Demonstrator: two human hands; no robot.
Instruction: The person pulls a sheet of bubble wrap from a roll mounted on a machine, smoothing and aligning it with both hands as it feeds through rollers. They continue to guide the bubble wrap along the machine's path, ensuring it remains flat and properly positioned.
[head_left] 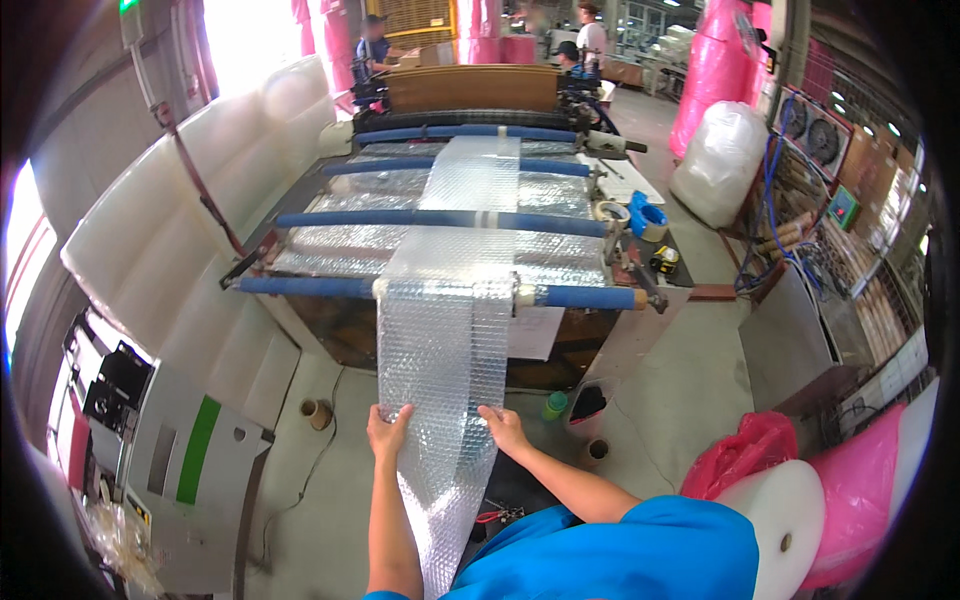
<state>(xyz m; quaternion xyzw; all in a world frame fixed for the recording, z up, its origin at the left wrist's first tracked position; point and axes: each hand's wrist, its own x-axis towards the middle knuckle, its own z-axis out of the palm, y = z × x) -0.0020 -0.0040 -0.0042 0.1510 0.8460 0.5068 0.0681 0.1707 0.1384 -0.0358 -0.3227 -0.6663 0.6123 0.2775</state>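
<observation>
A long strip of silvery bubble wrap [440, 345] runs over the machine's blue rollers and hangs from the front roller [310, 287] down toward me. My left hand [388, 433] grips its left edge, thumb on top and fingers hidden underneath. On the opposite edge, my right hand [506, 430] holds the bubble wrap the same way, at about the same height. Between my hands the strip dips a little, and its lower end passes beside my blue shirt [610, 550] out of view. Red-handled pliers or cutters [490, 517] lie below my right forearm.
Tape rolls [648, 217] and a tape measure [664, 261] sit at the machine's right corner. A grey cabinet [190, 470] stands at left, a white foam roll [775, 525] at right. Cardboard tubes [317, 413], a green bottle [555, 405] and a cable are on the floor. Several people work beyond.
</observation>
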